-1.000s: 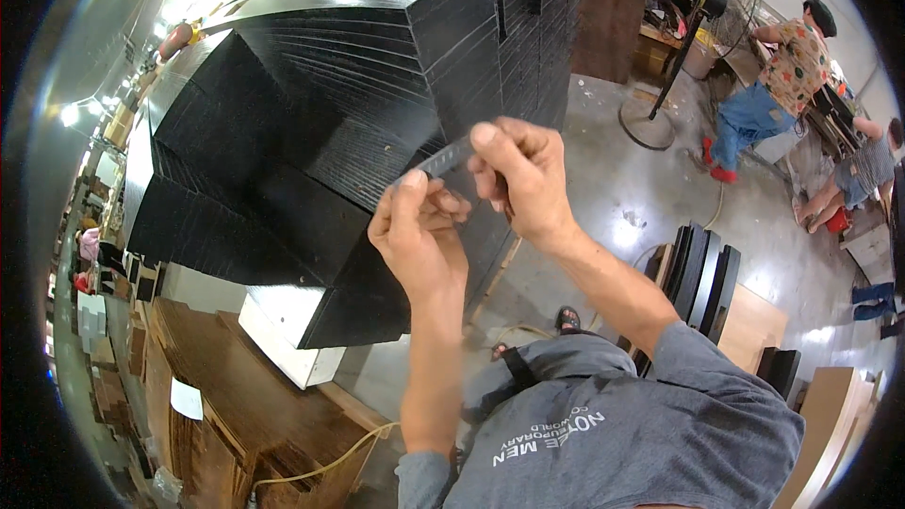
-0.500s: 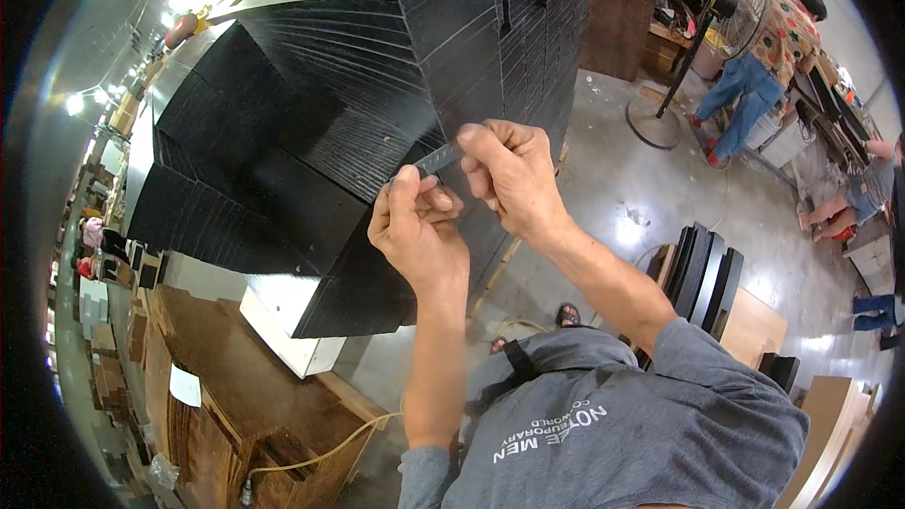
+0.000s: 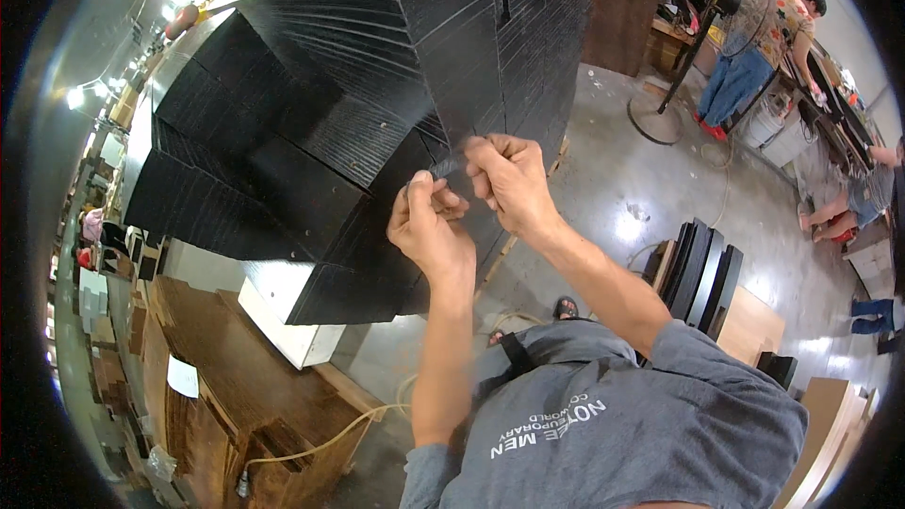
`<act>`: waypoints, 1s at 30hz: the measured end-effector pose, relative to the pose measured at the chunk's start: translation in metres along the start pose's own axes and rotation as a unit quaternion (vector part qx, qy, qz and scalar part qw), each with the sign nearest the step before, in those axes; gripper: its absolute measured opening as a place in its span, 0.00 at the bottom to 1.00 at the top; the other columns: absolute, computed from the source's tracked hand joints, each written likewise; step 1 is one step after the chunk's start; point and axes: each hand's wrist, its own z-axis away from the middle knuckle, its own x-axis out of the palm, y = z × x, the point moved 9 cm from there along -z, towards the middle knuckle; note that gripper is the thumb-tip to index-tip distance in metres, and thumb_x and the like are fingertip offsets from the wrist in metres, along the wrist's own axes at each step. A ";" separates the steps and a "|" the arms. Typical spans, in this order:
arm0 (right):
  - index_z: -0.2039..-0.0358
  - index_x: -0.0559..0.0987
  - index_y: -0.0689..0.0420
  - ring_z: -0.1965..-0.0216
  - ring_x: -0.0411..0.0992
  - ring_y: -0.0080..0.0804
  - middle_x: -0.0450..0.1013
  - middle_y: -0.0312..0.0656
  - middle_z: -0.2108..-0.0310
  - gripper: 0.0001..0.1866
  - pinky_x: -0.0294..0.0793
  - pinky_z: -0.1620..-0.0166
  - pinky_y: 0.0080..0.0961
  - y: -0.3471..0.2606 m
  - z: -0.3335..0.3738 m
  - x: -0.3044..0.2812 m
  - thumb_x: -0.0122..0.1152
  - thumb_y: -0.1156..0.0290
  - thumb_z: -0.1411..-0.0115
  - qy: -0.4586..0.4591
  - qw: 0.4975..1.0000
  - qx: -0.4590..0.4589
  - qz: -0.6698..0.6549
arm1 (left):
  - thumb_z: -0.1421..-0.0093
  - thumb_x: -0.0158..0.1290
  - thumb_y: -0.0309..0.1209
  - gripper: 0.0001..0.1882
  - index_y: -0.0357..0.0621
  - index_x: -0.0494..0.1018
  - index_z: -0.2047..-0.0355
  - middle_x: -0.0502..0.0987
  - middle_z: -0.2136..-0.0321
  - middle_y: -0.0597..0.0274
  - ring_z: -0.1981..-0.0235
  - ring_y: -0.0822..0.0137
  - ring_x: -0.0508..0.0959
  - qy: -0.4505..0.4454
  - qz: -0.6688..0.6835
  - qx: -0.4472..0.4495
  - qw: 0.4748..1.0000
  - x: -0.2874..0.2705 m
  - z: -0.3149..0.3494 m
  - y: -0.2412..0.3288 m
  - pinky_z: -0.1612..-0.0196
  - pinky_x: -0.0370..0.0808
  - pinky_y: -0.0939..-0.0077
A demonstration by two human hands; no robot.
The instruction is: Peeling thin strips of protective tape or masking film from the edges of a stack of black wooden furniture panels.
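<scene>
Strip (image 3: 445, 169), dark, long axis slanting up rightward

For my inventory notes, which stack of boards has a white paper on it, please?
The brown stack at lower left: a white paper shows on it; none shows on the large black stack above.

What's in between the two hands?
A small dark strip, shown in the head view. The left hand pinches one end, and it reaches toward the right hand's fingertips, where it blurs.
</scene>
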 end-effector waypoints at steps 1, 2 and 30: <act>0.80 0.76 0.60 0.90 0.60 0.17 0.67 0.34 0.89 0.19 0.54 0.86 0.17 -0.001 -0.003 0.001 0.64 0.63 0.36 0.008 1.000 0.022 0.007 | 0.37 0.57 0.30 0.11 0.37 0.75 0.75 0.73 0.84 0.64 0.85 0.73 0.72 0.025 0.008 -0.008 1.000 0.001 -0.003 0.000 0.80 0.69 0.80; 0.80 0.76 0.60 0.90 0.60 0.17 0.67 0.34 0.89 0.19 0.54 0.86 0.17 -0.010 -0.007 0.004 0.64 0.63 0.36 0.007 1.000 0.017 0.005 | 0.37 0.57 0.30 0.11 0.37 0.75 0.75 0.73 0.84 0.64 0.85 0.73 0.72 0.021 0.010 -0.005 1.000 0.007 -0.005 0.004 0.80 0.69 0.80; 0.80 0.78 0.61 0.89 0.63 0.16 0.70 0.35 0.88 0.22 0.57 0.86 0.17 -0.107 -0.009 0.049 0.62 0.58 0.34 -0.080 0.986 -0.147 0.008 | 0.37 0.56 0.28 0.14 0.39 0.72 0.79 0.72 0.86 0.64 0.87 0.74 0.70 -0.077 0.001 0.153 0.985 0.075 -0.007 0.095 0.81 0.67 0.80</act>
